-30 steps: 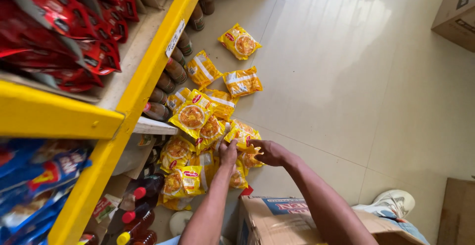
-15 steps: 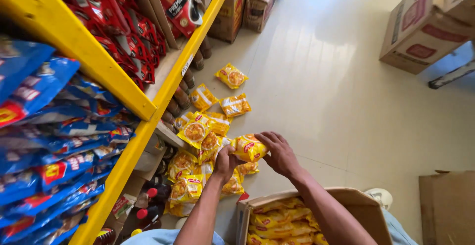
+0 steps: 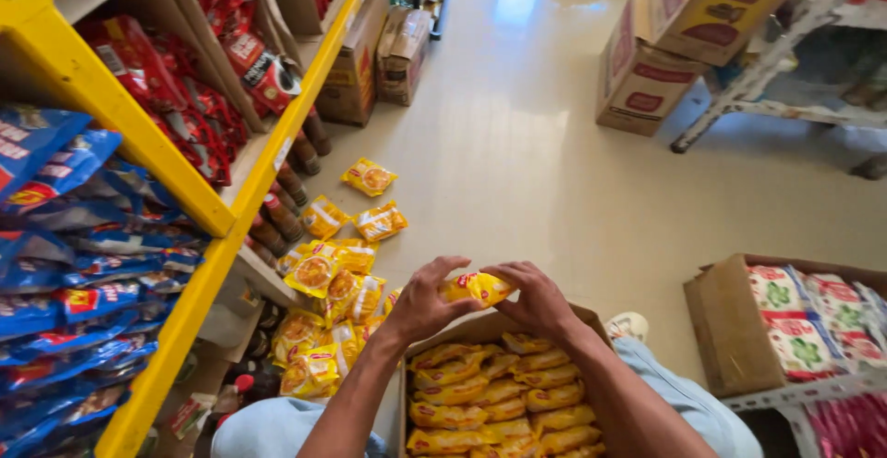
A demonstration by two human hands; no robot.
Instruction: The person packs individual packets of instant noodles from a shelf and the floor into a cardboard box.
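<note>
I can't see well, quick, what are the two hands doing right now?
Left hand: closed on one end of a yellow snack packet.
Right hand: closed on the other end of the same packet, above the open cardboard box.

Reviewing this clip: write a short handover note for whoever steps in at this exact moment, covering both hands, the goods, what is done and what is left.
Left hand and right hand: both grip one yellow snack packet, held above the open cardboard box.
Box: rows of the same yellow packets fill it.
Floor: more yellow packets lie in a loose pile beside the yellow shelf.
Done: many packets are out on the floor.
Left: the box is mostly full; the held packet is not yet put down.
</note>
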